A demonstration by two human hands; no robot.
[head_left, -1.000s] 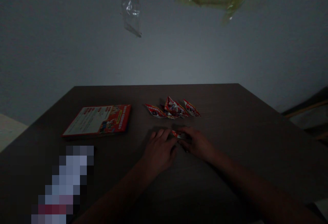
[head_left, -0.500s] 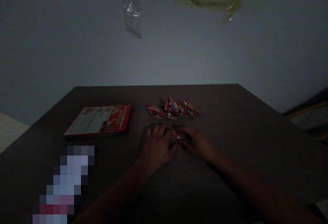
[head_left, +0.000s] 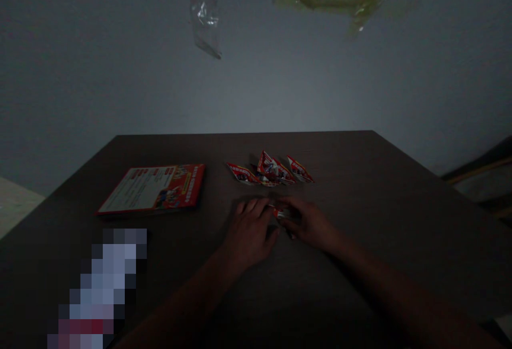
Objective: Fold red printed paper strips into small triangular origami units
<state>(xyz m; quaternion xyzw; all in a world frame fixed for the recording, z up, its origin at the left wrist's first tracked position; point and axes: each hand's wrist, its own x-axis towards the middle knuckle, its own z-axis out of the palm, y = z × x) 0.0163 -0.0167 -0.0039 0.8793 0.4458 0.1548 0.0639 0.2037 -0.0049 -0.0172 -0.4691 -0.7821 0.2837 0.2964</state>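
Gripped by the right hand [head_left: 310, 225]: a paper piece [head_left: 280, 212]

The red-and-white paper piece is pressed onto the dark table [head_left: 360, 205] under curled fingers. The left hand [head_left: 250, 232] is laid flat, fingertips against it. Folded paper shapes [head_left: 270, 170] are clustered just beyond, a booklet [head_left: 154, 188] farther left.

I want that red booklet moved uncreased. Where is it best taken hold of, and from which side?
Probably its near long edge, from the front, with the left hand: the red booklet lies flat on the table left of that hand, while the right hand pinches a small red paper.
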